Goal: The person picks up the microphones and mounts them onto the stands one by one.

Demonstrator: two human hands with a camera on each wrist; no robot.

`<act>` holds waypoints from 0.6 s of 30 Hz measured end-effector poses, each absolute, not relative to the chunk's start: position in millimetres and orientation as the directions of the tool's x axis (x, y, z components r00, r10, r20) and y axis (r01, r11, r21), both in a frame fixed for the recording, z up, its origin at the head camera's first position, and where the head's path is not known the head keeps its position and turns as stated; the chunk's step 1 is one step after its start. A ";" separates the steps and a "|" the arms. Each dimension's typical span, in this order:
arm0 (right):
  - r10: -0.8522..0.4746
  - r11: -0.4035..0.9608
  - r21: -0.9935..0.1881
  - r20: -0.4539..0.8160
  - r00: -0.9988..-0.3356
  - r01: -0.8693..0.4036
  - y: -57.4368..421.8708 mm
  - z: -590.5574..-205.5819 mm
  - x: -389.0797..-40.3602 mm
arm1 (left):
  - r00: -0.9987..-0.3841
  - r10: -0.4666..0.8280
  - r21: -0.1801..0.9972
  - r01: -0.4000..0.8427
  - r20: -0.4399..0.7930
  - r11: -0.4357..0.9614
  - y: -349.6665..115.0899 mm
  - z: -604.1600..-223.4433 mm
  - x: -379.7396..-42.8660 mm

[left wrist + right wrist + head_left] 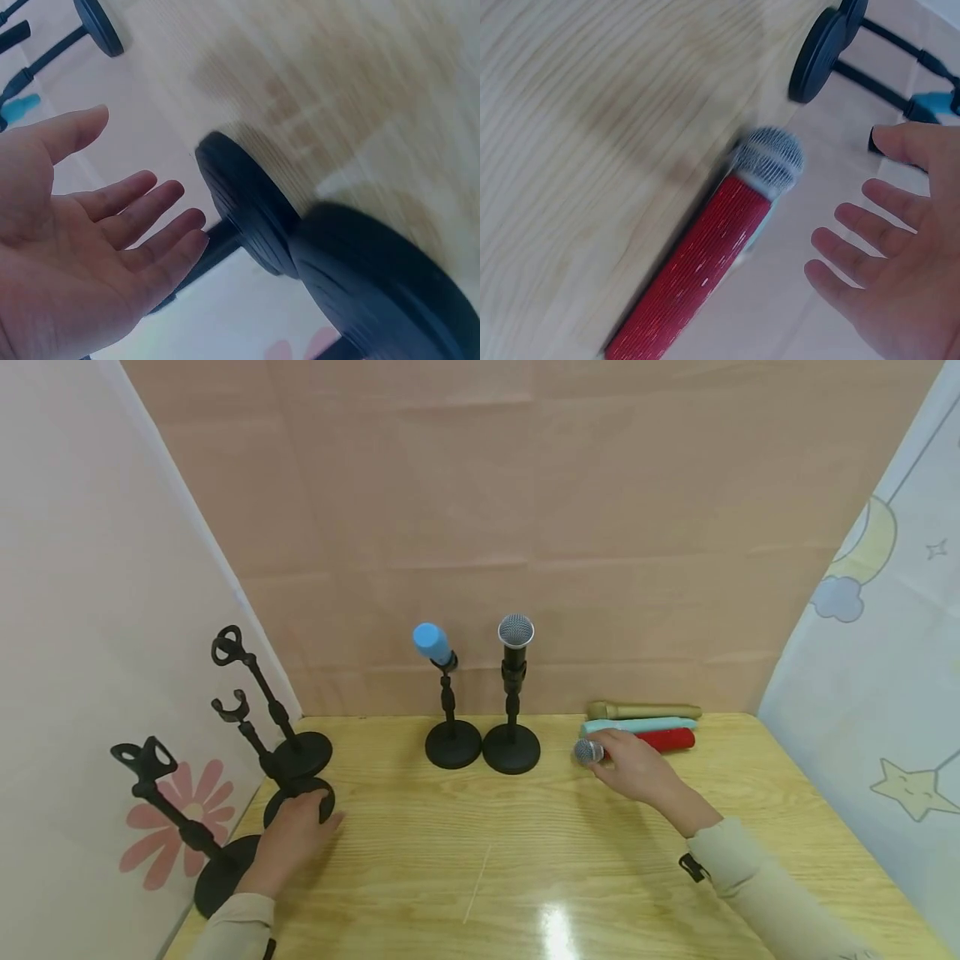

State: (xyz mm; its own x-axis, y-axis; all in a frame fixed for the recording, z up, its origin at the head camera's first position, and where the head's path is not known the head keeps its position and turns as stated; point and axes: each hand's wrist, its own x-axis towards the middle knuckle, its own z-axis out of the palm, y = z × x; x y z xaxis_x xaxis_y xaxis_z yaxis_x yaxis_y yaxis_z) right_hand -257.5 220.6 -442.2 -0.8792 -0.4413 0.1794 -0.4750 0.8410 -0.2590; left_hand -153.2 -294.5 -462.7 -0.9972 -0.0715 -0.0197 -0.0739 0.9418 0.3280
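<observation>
My left hand [294, 837] is beside the round black base of a microphone stand [253, 737] with an empty U-shaped holder. In the left wrist view the fingers [169, 247] are loosely extended and hold nothing, near the stand's base [244, 202]. On the right, my right hand [636, 767] hovers over a red microphone [667, 741] with a silver mesh head. The right wrist view shows that microphone [694, 266] lying on the table, while the fingers [855, 262] are spread apart from it.
Two more empty stands [281, 710] [183, 827] flank the left one. At the back centre, one stand carries a blue-headed microphone [432, 643], another a black microphone [515, 639] with silver mesh. Gold [645, 711] and light-blue [652, 724] microphones lie behind the red one. Walls border the table [420, 877].
</observation>
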 end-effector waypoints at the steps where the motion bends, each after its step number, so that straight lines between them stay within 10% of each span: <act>1: -0.433 0.846 -0.260 0.179 -0.884 -0.466 225.1 -442.5 -257.6 | -0.997 -0.079 0.328 -0.082 -0.023 0.941 -297.6 -462.5 -152.4; 18: -0.415 0.878 -0.172 0.189 -0.890 -0.446 285.1 -465.5 -275.0 | -0.991 -0.128 0.277 -0.137 -0.048 0.951 -333.3 -466.7 -156.5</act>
State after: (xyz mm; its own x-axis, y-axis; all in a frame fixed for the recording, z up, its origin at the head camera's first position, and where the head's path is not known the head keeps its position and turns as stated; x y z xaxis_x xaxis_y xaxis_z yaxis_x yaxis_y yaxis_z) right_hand -275.0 285.1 -465.5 -0.8900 -0.4150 0.1891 -0.4461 0.8783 -0.1722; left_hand -156.5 -333.3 -466.7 -0.9906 -0.1284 -0.0480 -0.1367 0.9512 0.2767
